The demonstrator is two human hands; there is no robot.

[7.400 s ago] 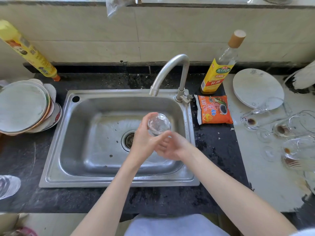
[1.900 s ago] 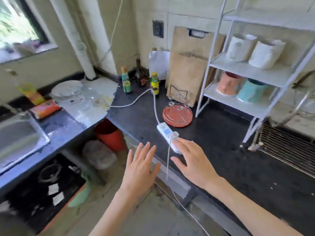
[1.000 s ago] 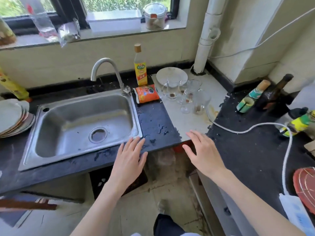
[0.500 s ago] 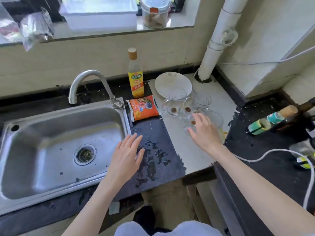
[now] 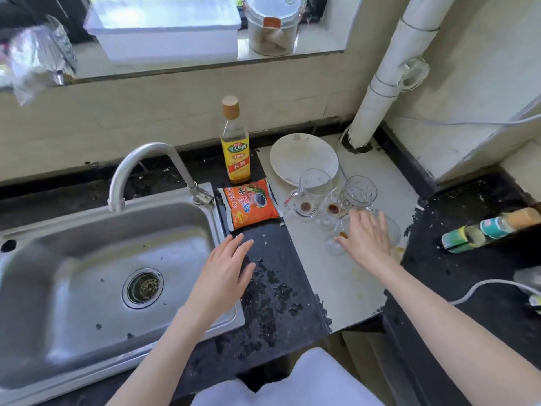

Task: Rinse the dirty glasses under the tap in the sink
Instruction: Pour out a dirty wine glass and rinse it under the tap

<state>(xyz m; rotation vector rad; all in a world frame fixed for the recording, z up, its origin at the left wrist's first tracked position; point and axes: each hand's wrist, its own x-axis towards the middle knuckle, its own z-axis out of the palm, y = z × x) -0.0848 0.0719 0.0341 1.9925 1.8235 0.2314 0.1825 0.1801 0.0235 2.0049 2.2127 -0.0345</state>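
A dark counter (image 5: 272, 288) is holding a sink (image 5: 87, 230), a bottle (image 5: 235, 148), an orange packet (image 5: 248, 207), a plate (image 5: 295, 153) and dirty glasses (image 5: 310, 194).

Right hand (image 5: 364, 240) over dirty glasses (image 5: 336, 206)

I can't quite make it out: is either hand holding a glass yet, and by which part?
No. The left hand hovers open at the sink's edge; the right hand is spread over a clear dirty glass, not gripping.
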